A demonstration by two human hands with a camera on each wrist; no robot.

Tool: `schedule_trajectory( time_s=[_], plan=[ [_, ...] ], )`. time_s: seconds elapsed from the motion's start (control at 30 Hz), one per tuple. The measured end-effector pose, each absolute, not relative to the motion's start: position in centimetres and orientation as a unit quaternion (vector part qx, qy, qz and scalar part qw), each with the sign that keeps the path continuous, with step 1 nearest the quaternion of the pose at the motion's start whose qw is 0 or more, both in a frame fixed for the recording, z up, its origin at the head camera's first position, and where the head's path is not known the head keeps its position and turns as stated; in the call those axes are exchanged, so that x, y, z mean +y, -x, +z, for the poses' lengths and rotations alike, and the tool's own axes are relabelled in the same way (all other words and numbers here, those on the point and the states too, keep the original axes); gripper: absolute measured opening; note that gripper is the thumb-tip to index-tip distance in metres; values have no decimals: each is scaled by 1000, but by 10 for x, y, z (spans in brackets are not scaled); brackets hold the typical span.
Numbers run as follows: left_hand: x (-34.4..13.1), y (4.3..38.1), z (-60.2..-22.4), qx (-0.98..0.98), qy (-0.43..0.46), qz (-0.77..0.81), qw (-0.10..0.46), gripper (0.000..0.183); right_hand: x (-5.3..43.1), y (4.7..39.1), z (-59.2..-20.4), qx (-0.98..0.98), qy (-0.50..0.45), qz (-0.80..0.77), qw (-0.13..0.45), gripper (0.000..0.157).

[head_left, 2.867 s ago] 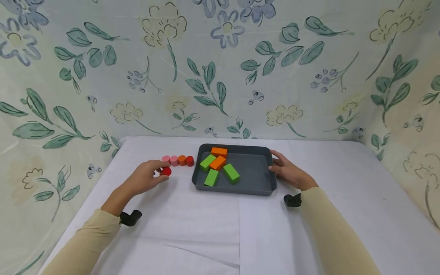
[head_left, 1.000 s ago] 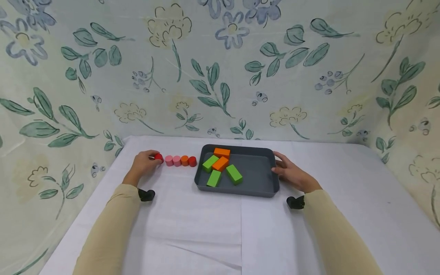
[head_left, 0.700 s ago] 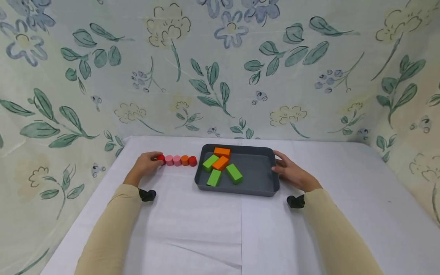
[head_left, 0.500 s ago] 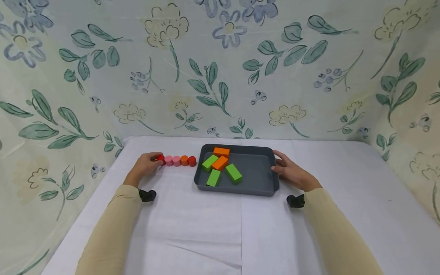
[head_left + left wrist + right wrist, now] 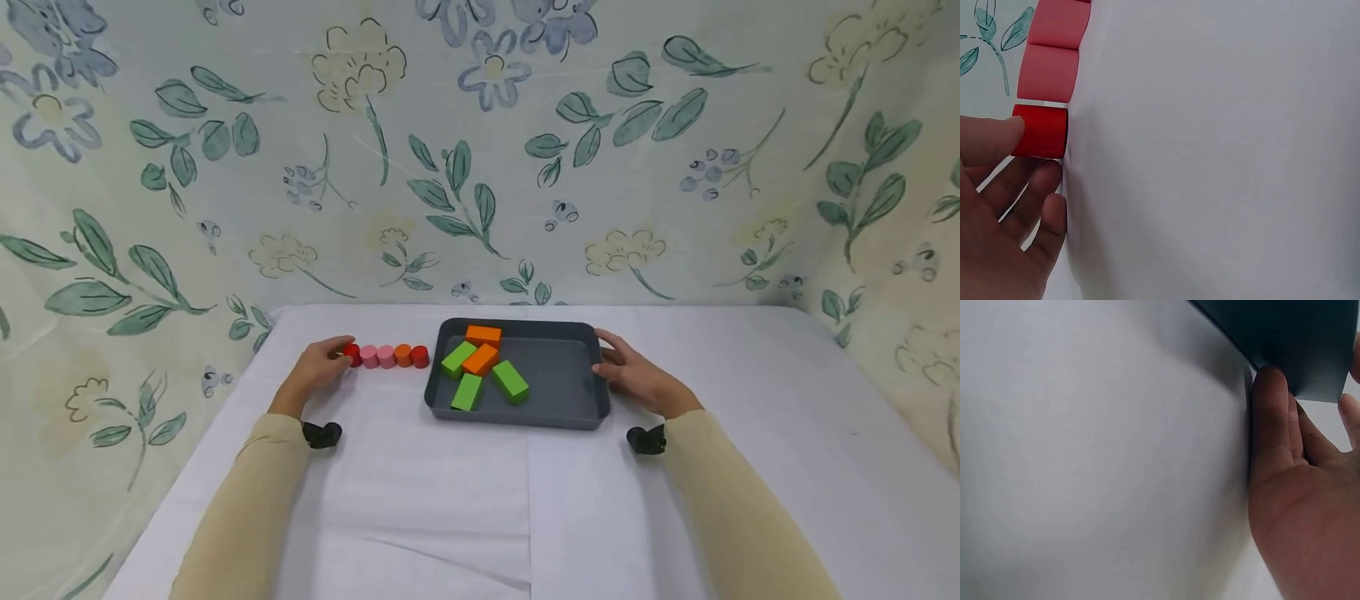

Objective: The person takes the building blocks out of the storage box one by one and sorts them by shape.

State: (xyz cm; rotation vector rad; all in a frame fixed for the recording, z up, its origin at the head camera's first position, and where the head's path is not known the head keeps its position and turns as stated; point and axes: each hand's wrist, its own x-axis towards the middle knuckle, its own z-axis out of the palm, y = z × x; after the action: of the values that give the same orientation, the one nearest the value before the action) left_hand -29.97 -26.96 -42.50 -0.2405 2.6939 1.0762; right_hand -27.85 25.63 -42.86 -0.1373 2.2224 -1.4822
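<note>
At the left end of a row of small cylinders, my left hand [image 5: 318,367] has its thumb and fingers around a red cylinder [image 5: 1047,132]. In the left wrist view the thumb overlaps its near end, and the other fingers bend below it. Beside it stand two pink cylinders [image 5: 377,357], an orange cylinder [image 5: 403,356] and another red cylinder [image 5: 421,357]. My right hand [image 5: 637,377] holds the right end of a dark grey tray [image 5: 555,367], thumb at the rim. In the right wrist view fingers [image 5: 1269,394] reach the tray's outer wall.
In the tray's left half lie green blocks [image 5: 511,382] and orange blocks [image 5: 483,335], some touching. A white cloth [image 5: 420,483] covers the table, with a crease toward the front. A flower-patterned curtain [image 5: 480,208] closes off the back and sides.
My left hand has carried the red cylinder from in front of the row to its left end, beside the pink ones. My right hand and the tray have stayed in place.
</note>
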Motion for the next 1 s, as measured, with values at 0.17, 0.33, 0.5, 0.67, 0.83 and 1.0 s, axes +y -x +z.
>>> schedule_trajectory(
  time_s=[0.17, 0.33, 0.5, 0.67, 0.83, 1.0],
  plan=[
    [-272, 300, -425, 924, 64, 362, 105, 59, 258, 278, -430, 809, 48, -540, 228, 81],
    [-270, 300, -425, 927, 61, 355, 102, 54, 258, 277, -429, 810, 42, -539, 229, 82],
    [-268, 295, -425, 928, 63, 353, 96, 52, 256, 276, -427, 809, 42, -540, 230, 82],
    [-270, 292, -423, 932, 52, 346, 95, 53, 254, 274, -426, 807, 44, -541, 233, 82],
    [-271, 292, -421, 941, 30, 332, 55, 51, 254, 276, -426, 807, 42, -541, 234, 83],
    [-267, 287, -416, 952, -8, 296, -74, 41, 256, 277, -428, 809, 39, -539, 233, 82]
  ],
)
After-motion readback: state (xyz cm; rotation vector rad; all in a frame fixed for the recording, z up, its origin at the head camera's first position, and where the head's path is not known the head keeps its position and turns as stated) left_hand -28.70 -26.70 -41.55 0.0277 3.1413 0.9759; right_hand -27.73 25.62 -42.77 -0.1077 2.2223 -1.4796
